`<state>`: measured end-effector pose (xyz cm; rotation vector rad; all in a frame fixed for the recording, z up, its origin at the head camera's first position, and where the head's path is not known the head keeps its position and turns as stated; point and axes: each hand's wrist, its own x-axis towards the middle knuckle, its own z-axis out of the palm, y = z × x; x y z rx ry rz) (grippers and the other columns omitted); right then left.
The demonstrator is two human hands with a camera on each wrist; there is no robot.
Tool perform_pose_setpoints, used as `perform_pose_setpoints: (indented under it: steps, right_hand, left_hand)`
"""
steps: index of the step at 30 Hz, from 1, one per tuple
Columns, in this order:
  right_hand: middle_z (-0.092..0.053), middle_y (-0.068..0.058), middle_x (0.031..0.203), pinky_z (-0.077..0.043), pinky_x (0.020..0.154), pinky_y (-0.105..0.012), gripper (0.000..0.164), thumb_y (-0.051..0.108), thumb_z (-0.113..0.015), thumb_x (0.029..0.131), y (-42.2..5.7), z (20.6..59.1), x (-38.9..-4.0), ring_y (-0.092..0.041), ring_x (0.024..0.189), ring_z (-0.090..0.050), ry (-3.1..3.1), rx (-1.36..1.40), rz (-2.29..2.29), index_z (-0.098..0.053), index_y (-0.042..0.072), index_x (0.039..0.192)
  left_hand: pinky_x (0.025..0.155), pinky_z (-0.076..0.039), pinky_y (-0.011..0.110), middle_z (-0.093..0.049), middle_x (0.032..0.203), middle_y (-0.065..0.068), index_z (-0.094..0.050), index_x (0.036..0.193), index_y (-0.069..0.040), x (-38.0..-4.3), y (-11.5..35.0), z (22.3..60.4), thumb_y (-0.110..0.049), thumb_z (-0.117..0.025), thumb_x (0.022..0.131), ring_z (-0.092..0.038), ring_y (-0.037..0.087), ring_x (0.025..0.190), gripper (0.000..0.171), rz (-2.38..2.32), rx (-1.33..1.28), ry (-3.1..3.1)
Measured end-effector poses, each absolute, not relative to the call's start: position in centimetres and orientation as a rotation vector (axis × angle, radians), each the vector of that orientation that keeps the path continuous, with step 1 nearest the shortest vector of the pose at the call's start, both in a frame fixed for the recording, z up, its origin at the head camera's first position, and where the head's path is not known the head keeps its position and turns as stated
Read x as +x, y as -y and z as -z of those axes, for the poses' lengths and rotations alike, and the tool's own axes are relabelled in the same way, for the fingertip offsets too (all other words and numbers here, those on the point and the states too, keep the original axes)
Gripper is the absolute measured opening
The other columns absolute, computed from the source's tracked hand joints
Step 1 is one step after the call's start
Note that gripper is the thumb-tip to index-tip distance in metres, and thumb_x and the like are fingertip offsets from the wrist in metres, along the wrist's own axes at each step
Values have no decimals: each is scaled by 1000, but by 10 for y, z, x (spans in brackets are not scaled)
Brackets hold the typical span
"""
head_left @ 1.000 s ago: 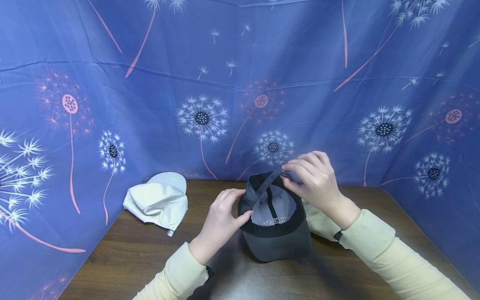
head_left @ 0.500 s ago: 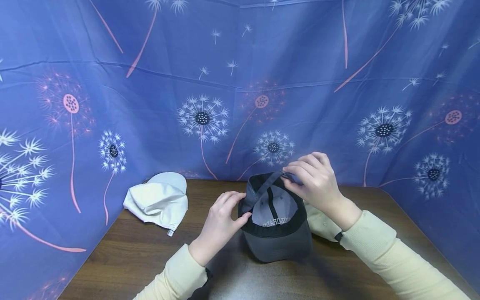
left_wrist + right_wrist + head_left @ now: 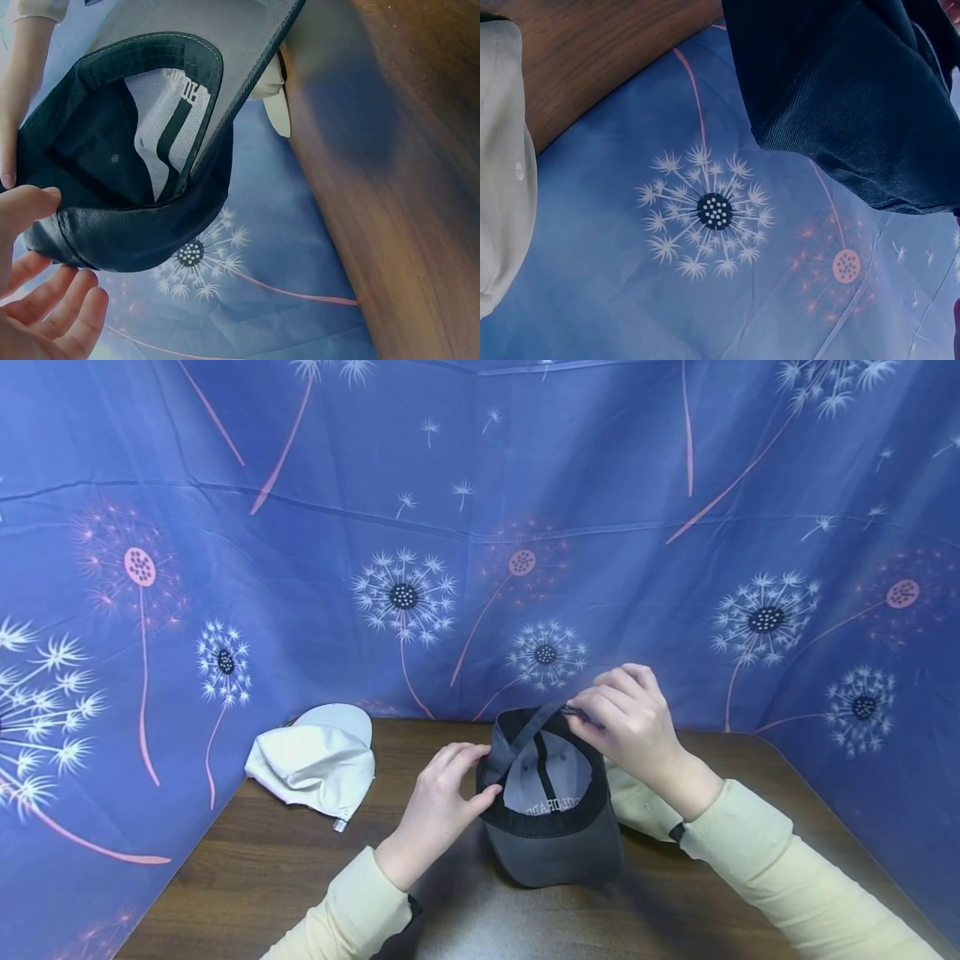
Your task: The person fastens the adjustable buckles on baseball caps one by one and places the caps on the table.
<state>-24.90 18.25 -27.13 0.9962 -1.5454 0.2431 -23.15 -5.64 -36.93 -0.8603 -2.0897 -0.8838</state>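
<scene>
A dark grey baseball cap [image 3: 558, 852] is held with its opening facing me and its brim toward me, above or on the table. Reversed lettering shows inside its crown. My left hand [image 3: 442, 802] pinches the cap's left rim, thumb inside and fingers outside, as the left wrist view also shows with the left hand [image 3: 45, 300]. At the far side, my right hand [image 3: 626, 714] pinches the end of the cap's back strap [image 3: 536, 731]. In the right wrist view the dark cap [image 3: 847, 112] fills the upper right, and only slivers of fingers show at the edge.
A crumpled white cap [image 3: 315, 768] lies on the wooden table [image 3: 247, 868] to the left. A beige cap [image 3: 637, 806] lies partly hidden behind the grey cap and right forearm. Blue dandelion-print fabric [image 3: 315, 568] hangs around the table's back and sides.
</scene>
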Motion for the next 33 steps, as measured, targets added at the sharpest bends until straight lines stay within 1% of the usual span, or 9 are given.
perform_pose_setpoints:
  steps: [7,11,15,18,22,26,29,31,33]
  right_hand:
    - [-64,-3,65,-40,70,-44,8,12,-63,71,-185,267,-249,-23,64,-56,1586,967,-264,-66,5,72]
    - [-64,-5,67,-41,70,-41,9,12,-62,72,-187,264,-249,-24,66,-56,1631,982,-269,-66,4,75]
    - [-64,-5,69,-42,66,-37,10,11,-61,73,-188,260,-249,-24,68,-56,1657,996,-271,-65,3,77]
    - [-64,-5,70,-42,64,-35,10,11,-61,73,-189,258,-248,-23,69,-56,1669,993,-263,-65,3,78]
    - [-64,-4,71,-42,63,-34,10,10,-61,74,-189,255,-249,-22,70,-56,1676,997,-263,-65,3,78]
    - [-64,-5,71,-43,64,-34,9,9,-60,74,-189,251,-252,-22,70,-56,1677,1003,-261,-64,2,78]
    - [-63,-5,70,-43,64,-34,9,9,-60,74,-189,248,-254,-22,69,-55,1681,999,-249,-64,2,78]
    - [-63,-6,70,-43,65,-34,9,9,-60,74,-189,246,-255,-22,69,-55,1684,996,-244,-64,2,78]
    - [-63,-6,70,-43,65,-34,8,9,-60,74,-188,244,-257,-22,69,-55,1684,992,-240,-64,2,78]
  left_hand:
    - [68,-48,22,-59,99,0,-58,111,-13,-233,61,373,-22,-74,71,-57,11,84,45,991,-877,2111]
    - [63,-49,23,-60,93,-1,-59,108,-13,-234,65,375,-26,-73,72,-58,12,80,41,1075,-853,2144]
    - [60,-49,24,-62,88,-2,-61,104,-15,-235,69,376,-30,-70,75,-59,9,76,34,1198,-788,2224]
    - [62,-49,22,-63,86,-4,-62,103,-14,-236,72,377,-33,-64,80,-59,6,74,30,1314,-716,2333]
    - [62,-50,25,-65,86,3,-61,102,-8,-238,75,381,-35,-53,88,-61,8,72,31,1585,-650,2494]
    - [59,-52,31,-65,86,19,-59,97,3,-241,76,388,-33,-49,90,-63,18,69,38,2032,-622,2577]
    - [59,-53,32,-65,80,18,-56,96,11,-243,76,395,-32,-49,90,-63,19,65,45,2338,-579,2610]
    - [59,-52,30,-65,77,14,-55,97,13,-244,76,400,-33,-48,90,-63,17,64,47,2496,-563,2617]
    - [60,-52,28,-65,75,9,-55,97,12,-245,76,405,-34,-47,90,-62,15,64,48,2632,-551,2602]
